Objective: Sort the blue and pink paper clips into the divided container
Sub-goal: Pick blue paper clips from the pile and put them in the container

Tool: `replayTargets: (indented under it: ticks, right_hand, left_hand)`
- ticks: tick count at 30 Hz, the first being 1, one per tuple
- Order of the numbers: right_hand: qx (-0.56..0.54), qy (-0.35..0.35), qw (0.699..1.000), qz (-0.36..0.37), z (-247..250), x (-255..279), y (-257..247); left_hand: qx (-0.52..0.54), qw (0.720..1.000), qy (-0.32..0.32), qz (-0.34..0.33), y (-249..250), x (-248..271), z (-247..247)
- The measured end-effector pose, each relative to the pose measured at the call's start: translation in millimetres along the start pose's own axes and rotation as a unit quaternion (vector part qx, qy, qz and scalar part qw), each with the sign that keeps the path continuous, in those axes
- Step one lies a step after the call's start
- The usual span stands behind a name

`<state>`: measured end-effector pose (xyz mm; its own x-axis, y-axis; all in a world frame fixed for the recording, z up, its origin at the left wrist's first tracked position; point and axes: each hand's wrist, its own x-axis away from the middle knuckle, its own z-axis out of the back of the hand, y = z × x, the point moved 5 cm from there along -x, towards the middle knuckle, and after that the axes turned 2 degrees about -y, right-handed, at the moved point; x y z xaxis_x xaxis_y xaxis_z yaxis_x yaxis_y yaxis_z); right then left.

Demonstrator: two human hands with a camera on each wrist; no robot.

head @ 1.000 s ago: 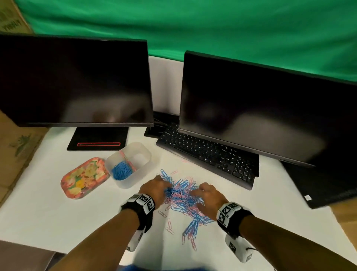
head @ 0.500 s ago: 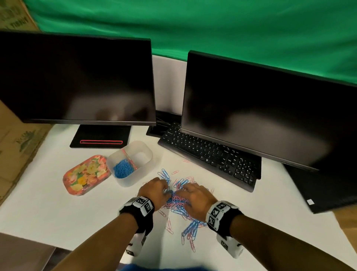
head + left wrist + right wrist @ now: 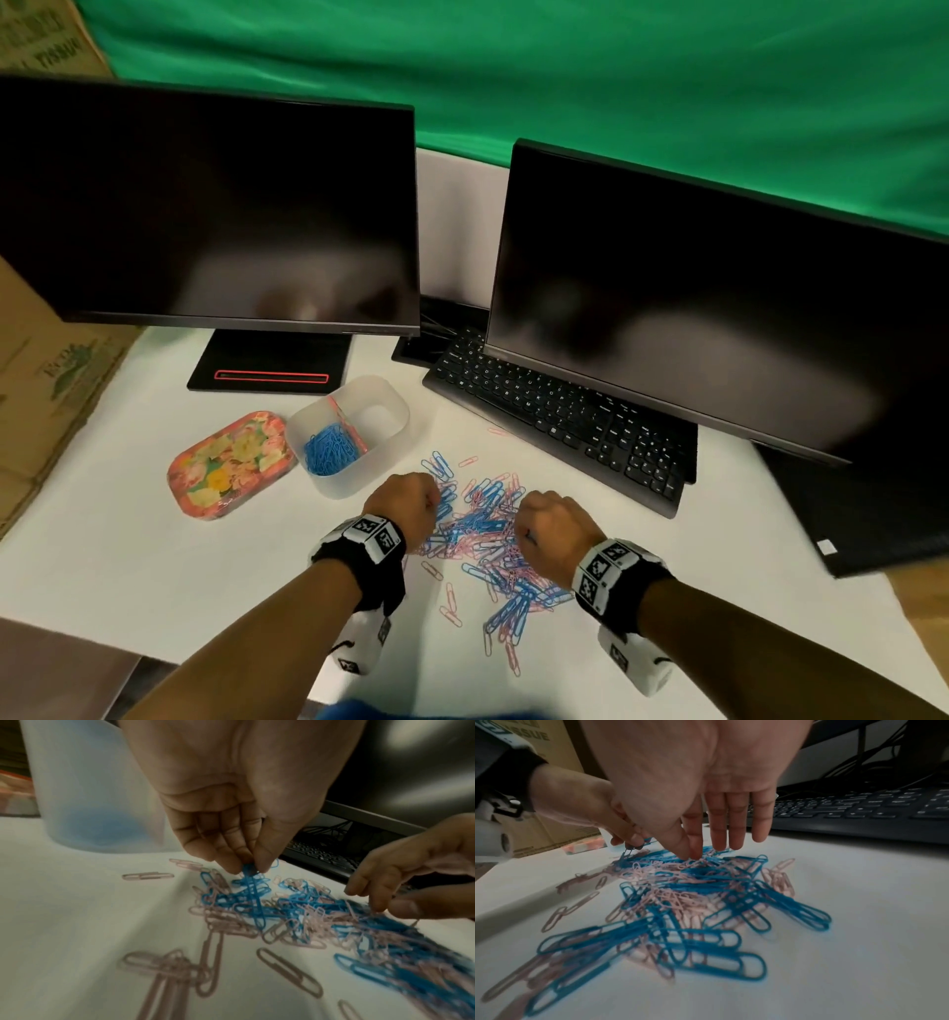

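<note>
A loose pile of blue and pink paper clips lies on the white table in front of me. The translucent divided container stands to its upper left; its left compartment holds blue clips, and I see nothing in the right one. My left hand pinches a few blue paper clips between thumb and fingers at the pile's left edge. My right hand points its fingers down into the pile's right side, thumb and index tips together. Whether they hold a clip is unclear.
A flowered oval tin lies left of the container. A black keyboard runs behind the pile under the right monitor. The left monitor stands behind the container. Cardboard boxes line the table's left edge.
The two hands, nearly touching over the pile half a second ago, have drawn apart. The left hand now has blue clips pinched and slightly raised.
</note>
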<state>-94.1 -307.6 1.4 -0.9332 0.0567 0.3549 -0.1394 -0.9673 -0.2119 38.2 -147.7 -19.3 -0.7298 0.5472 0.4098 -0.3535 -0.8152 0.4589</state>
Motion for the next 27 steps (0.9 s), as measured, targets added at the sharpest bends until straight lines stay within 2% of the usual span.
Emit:
replayTargets:
  ticks: [3, 6, 9, 11, 13, 16, 18, 19, 21, 23, 27]
  right_hand:
    - [-0.035, 0.017, 0.999, -0.006, 8, -9, -8]
    - [-0.054, 0.004, 0.998, -0.010, 14, -25, -21]
    - [-0.053, -0.013, 0.998, -0.012, 19, -45, -36]
    - [-0.048, -0.023, 0.999, -0.010, 21, -57, -47]
    - [-0.037, -0.032, 0.999, -0.009, 20, -67, -55]
    - [-0.021, -0.046, 0.999, -0.010, 16, -81, -62]
    - [0.005, -0.060, 0.998, -0.005, 12, -88, -65]
    - [0.023, -0.067, 0.997, -0.002, 10, -90, -66]
    - [0.050, -0.065, 0.997, 0.004, 6, -92, -67]
    - [0.069, -0.048, 0.996, 0.013, 5, -93, -68]
    - [0.085, -0.035, 0.995, 0.022, 5, -93, -68]
  left_hand:
    - [0.075, 0.997, 0.022, 0.001, -2, 0, 7]
    - [0.150, 0.988, 0.041, 0.022, -9, 1, 16]
    - [0.269, 0.961, 0.029, 0.051, -20, 5, 17]
    - [0.377, 0.923, 0.021, 0.078, -27, 9, 16]
    - [0.478, 0.870, 0.018, 0.120, -33, 13, 13]
    - [0.579, 0.797, 0.023, 0.169, -37, 23, 10]
    - [0.620, 0.762, 0.022, 0.185, -41, 29, 8]
    - [0.626, 0.756, 0.021, 0.191, -43, 30, 7]
    - [0.619, 0.760, 0.018, 0.195, -44, 33, 8]
    - [0.587, 0.787, 0.009, 0.191, -45, 32, 9]
    - [0.422, 0.897, -0.011, 0.136, -43, 26, 9]
